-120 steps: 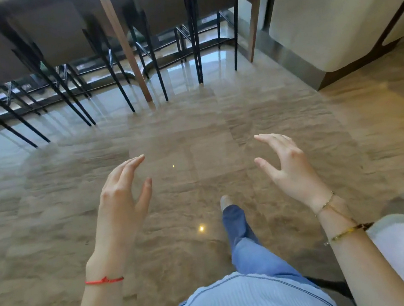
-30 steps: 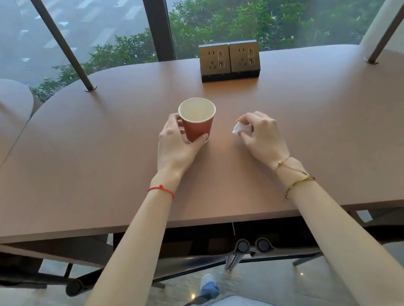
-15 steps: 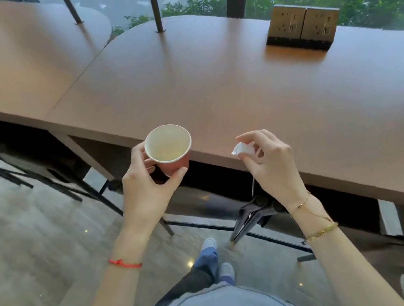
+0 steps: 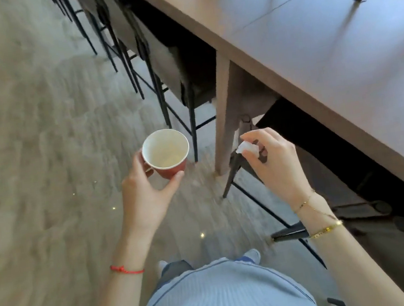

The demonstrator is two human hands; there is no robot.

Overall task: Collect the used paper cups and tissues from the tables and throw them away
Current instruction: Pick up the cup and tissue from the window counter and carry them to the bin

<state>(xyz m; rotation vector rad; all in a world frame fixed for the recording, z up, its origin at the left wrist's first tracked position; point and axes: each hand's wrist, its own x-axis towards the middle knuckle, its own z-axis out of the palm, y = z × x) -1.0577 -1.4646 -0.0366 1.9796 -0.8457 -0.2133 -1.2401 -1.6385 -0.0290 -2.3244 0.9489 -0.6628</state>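
Observation:
A red paper cup with a white inside is upright in the air over the floor, and my left hand grips it from below and behind. My right hand pinches a small crumpled white tissue between thumb and fingertips, at about the same height and to the right of the cup. Both hands are off the table, in front of its edge.
A long brown table runs along the right side, its wooden leg just beyond my right hand. Several dark chairs with thin black legs stand tucked under it. Polished stone floor spreads to the left.
I have turned left, away from the table. Both hands have carried the cup and the tissue off the tabletop edge and now hold them over the floor.

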